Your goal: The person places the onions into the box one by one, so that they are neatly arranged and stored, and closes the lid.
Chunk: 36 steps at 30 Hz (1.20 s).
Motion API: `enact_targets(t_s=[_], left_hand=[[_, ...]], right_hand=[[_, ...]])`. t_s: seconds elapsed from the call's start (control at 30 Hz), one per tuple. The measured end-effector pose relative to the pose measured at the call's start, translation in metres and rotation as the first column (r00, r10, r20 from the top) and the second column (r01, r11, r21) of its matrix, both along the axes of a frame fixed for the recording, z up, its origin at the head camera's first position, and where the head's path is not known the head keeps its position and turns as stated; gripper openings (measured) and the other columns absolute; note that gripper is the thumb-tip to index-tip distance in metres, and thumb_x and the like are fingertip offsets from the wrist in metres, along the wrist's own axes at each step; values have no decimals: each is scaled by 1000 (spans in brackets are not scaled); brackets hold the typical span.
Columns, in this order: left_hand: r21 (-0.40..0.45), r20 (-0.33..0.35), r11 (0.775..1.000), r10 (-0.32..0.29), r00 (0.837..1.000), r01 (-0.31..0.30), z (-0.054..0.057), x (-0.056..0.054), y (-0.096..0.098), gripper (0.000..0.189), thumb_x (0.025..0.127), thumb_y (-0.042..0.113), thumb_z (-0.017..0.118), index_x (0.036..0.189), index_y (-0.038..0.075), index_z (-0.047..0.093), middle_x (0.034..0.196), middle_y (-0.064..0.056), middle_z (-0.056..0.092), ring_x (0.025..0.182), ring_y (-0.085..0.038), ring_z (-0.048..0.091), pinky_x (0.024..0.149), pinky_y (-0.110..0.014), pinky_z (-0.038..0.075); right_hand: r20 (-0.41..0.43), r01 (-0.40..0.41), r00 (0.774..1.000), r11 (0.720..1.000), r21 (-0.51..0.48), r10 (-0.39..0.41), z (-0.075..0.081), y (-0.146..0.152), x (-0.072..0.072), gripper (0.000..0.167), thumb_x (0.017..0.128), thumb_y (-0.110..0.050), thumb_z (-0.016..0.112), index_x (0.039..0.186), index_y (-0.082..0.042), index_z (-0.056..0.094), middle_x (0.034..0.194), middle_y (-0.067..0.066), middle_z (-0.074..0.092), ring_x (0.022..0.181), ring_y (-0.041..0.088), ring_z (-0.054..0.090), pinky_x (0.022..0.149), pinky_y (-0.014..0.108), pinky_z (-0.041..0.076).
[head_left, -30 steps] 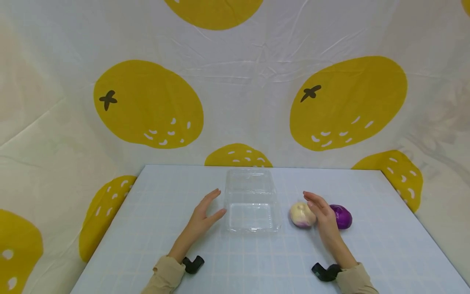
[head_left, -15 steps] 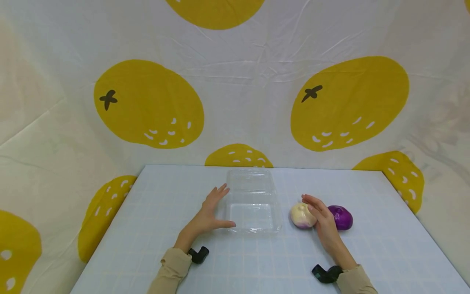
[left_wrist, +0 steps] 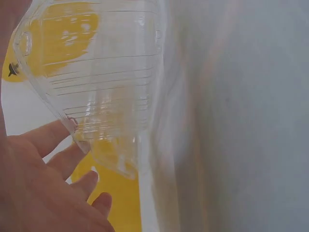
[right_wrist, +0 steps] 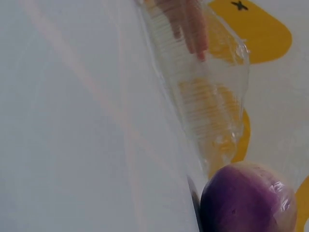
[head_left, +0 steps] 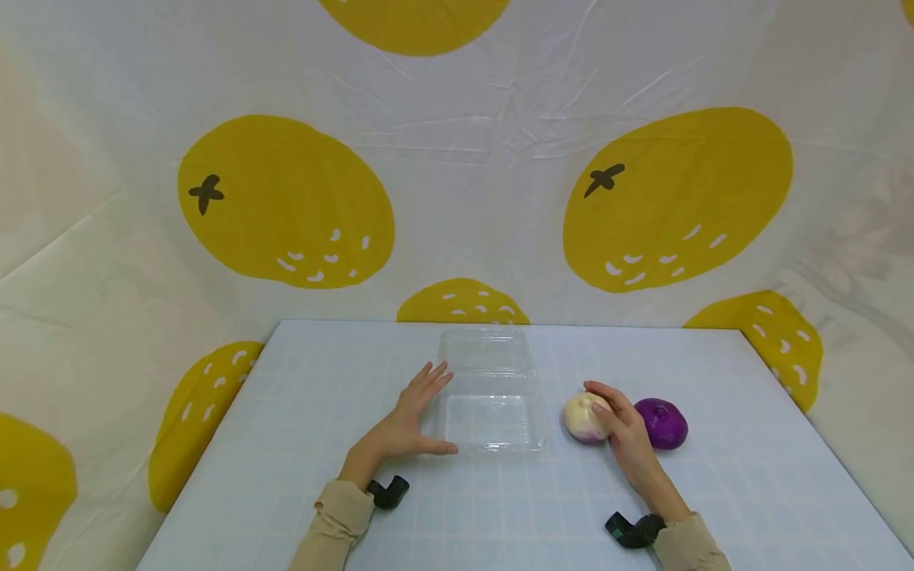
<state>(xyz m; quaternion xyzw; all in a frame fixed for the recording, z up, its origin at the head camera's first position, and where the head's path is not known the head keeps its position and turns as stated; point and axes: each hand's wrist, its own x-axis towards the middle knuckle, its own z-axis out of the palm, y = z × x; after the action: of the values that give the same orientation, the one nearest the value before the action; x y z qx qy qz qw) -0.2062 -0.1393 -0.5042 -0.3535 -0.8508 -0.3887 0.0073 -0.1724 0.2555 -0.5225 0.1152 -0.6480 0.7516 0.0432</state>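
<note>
A clear plastic clamshell box (head_left: 493, 420) lies opened out on the table, its lid (head_left: 485, 351) toward the back. My left hand (head_left: 403, 424) is at its left side with thumb and fingers spread; in the left wrist view, fingertips (left_wrist: 82, 145) meet the box's rim. On the right, a cream-and-purple turnip (head_left: 581, 420) sits on the table. My right hand (head_left: 628, 436) is beside it, fingers loosely bent at its far side and thumb over its right part. The right wrist view shows the turnip (right_wrist: 248, 200) but none of my right fingers; firm contact cannot be told.
A glossy purple round vegetable (head_left: 662, 424) sits just right of my right hand. The pale checked table (head_left: 485, 515) ends at a white cloth backdrop (head_left: 478, 198) printed with yellow fruit. Black wrist cameras (head_left: 635, 530) are strapped at both wrists.
My left hand has moved right to the box and spread its thumb and fingers wider. My right hand has shifted slightly left and lower over the turnip. Box and vegetables stay put.
</note>
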Motion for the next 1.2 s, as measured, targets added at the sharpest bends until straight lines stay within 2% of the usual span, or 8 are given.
enact_targets(t_s=[0.13,0.3,0.47,0.73,0.87,1.2], left_hand=[[-93,-68,995,19,998,-25,0,1,0,111,73,49,85,156,4,27,164,-12,17,151,-34,3,115,-66,16],[-222,-184,972,38,982,-79,3,2,-1,112,77,66,73,155,1,28,165,-9,18,152,-29,8,120,-54,16],[-278,-234,954,45,971,-111,6,3,0,113,78,72,67,155,-1,27,164,-9,20,151,-26,14,122,-47,15],[-290,-247,950,43,968,-116,7,4,0,114,77,71,68,155,-1,26,164,-10,21,151,-26,16,122,-45,14],[-293,-240,948,50,969,-122,6,3,-1,114,77,73,67,155,0,26,164,-7,19,151,-24,15,122,-45,14],[-282,-214,950,72,974,-133,7,5,0,114,77,75,65,157,4,25,165,-3,18,151,-23,15,123,-43,13]], right_hand=[[-1,9,1000,1000,22,-9,0,-1,0,46,102,-2,49,140,19,34,141,13,51,126,9,49,102,14,41],[29,20,999,998,60,-21,1,-2,1,50,98,0,56,141,16,35,144,17,46,129,10,45,102,12,39],[58,22,998,990,142,-30,1,-1,0,57,94,1,62,144,10,37,149,26,38,130,6,44,103,9,36],[-24,50,999,949,310,-45,0,1,2,67,82,6,71,143,2,44,146,26,42,127,0,43,102,7,32],[-45,61,998,944,324,-49,0,0,2,68,80,8,72,142,3,44,144,27,45,126,-1,44,102,7,32],[0,96,995,924,369,-104,0,0,4,66,82,-2,77,140,-2,48,141,22,49,122,-2,46,99,6,33]])
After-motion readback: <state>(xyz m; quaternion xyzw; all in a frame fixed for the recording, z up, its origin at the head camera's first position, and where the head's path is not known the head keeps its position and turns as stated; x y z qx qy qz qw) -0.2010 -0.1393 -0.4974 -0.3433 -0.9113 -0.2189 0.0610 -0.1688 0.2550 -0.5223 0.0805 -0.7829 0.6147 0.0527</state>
